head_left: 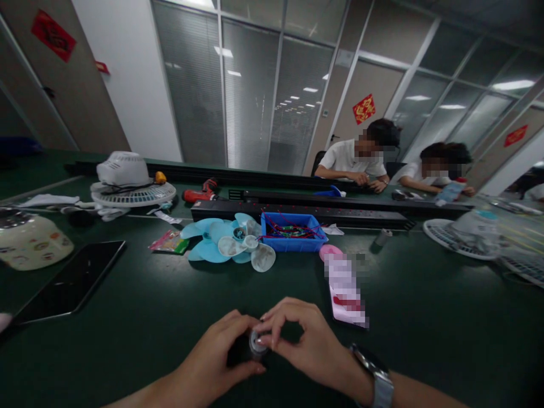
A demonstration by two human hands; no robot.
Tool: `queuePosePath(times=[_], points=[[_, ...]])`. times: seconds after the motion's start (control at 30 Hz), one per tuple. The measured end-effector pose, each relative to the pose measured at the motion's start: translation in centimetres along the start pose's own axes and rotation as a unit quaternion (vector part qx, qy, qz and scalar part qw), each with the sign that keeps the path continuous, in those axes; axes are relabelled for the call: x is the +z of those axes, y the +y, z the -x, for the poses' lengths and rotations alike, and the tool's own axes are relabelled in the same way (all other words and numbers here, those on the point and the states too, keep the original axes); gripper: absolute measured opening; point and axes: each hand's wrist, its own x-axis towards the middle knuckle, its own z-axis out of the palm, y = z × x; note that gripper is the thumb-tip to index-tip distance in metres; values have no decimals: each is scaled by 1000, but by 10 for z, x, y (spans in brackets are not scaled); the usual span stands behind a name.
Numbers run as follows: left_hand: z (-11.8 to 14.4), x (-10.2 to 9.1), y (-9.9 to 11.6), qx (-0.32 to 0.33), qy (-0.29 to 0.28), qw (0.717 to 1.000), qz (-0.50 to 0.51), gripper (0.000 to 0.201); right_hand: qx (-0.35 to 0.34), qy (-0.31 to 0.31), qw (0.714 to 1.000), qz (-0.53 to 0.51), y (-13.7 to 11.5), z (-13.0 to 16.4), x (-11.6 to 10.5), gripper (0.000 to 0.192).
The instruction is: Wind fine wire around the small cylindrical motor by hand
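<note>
Low in the middle of the head view, a small grey metal cylinder [256, 343] with a round end face stands between my hands. My left hand [216, 354] curls around its side, fingers behind and thumb in front. From the right, my right hand [301, 334] pinches at the top of the cylinder with thumb and forefinger, and a watch [374, 374] is on that wrist. Whether a tiny part sits between those fingertips is hidden. Beyond my right hand lies a phone [346, 289] with a pink edge.
Farther back are light-blue fan blades [212, 238], a blue tray [293, 243] with wires, and another small cylinder [383, 237]. A tablet [70, 280] lies left, near a fan base [127, 181] and a red drill [202, 192]. Two people sit across the table beyond long black rails [306, 213].
</note>
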Motion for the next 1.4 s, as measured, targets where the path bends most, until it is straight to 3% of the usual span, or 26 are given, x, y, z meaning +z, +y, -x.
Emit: queuePosePath(times=[0.27,0.67,0.87,1.17,1.4], points=[[-1,1,-2,13,-2,1000,-2,35,-5,32,999,-38,0,2,5,19],[0,4,-5,34,23,999,0,35,41,23,998,-45,4,1,9,23],[1,9,-20,65,31,997,-10,38,48,49,996,-48,4,0,13,31],[-1,15,-36,116,91,989,-24,43,-55,71,995,-47,13,8,21,22],[-3,9,-29,110,96,989,-30,46,-9,92,994,-61,11,9,25,29]])
